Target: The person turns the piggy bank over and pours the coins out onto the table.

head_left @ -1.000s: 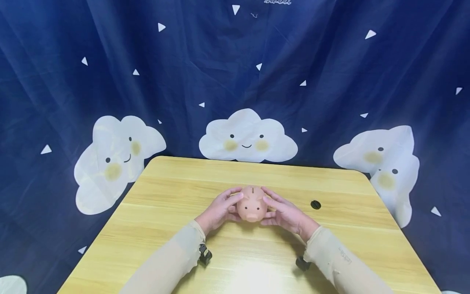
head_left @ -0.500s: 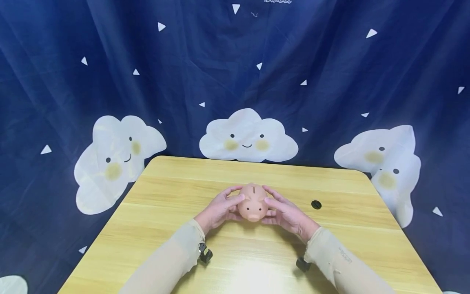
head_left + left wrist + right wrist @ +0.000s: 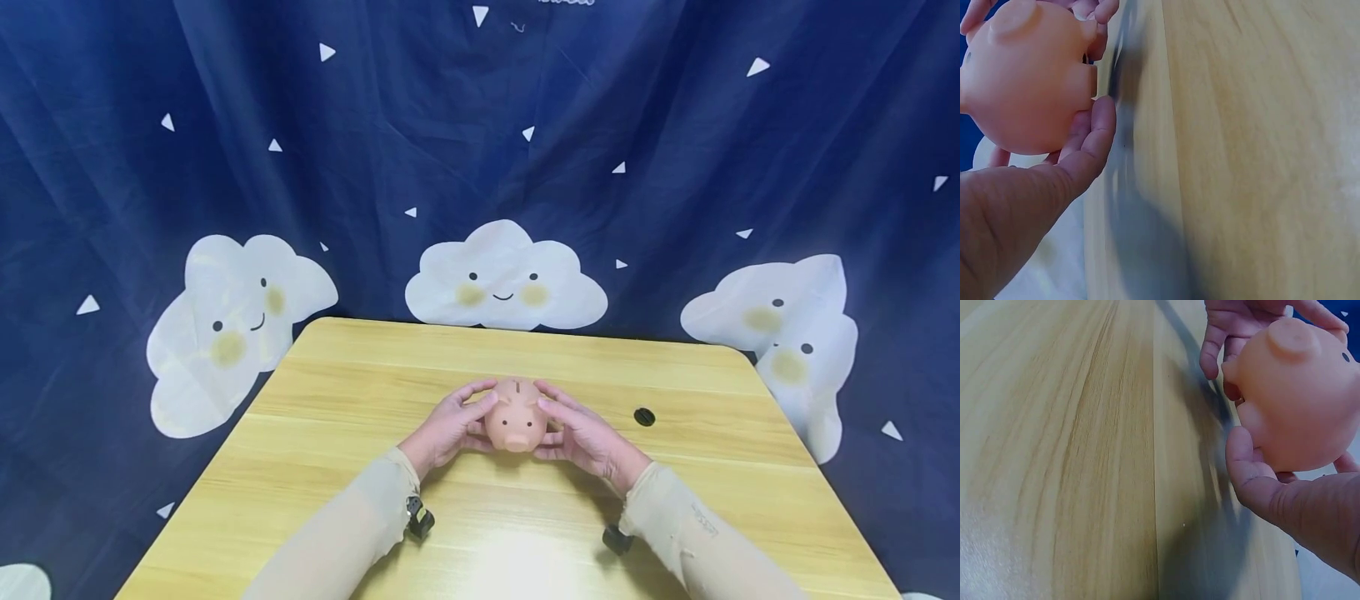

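Observation:
A pink piggy bank is held between both hands, its snout toward me and its coin slot on top. My left hand grips its left side, thumb up near the ear and other fingers low around the belly. On the opposite side my right hand holds it the same way. In the left wrist view the stubby feet of the piggy bank stand off the wood, with fingertips beside them. The right wrist view shows the round snout of the piggy bank and fingers at its underside.
A small round black cap lies on the wooden table, right of the hands. Behind the table's far edge hangs a dark blue curtain with clouds and triangles. Small black devices sit at both wrists.
The piggy bank tips forward a little half a second ago, then levels back with its snout slightly higher. Both hands keep their hold on it. The black cap stays put.

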`<action>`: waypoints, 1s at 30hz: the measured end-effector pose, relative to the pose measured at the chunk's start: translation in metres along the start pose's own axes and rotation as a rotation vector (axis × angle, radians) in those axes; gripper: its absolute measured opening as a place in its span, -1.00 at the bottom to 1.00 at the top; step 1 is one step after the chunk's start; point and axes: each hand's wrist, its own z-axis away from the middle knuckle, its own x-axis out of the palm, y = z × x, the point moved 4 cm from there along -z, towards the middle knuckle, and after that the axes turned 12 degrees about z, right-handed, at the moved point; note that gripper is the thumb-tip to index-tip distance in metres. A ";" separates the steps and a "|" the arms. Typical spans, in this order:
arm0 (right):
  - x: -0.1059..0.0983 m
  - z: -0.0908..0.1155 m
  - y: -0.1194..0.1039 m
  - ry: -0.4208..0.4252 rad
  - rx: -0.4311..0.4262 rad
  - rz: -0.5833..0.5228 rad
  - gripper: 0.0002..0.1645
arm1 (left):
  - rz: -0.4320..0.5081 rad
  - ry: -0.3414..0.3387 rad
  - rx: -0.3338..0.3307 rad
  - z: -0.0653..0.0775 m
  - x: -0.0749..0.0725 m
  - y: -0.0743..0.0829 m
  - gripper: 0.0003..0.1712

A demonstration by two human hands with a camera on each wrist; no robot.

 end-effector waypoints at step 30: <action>0.000 -0.001 0.000 0.007 -0.007 0.002 -0.06 | 0.014 -0.007 -0.055 0.001 0.002 0.002 -0.23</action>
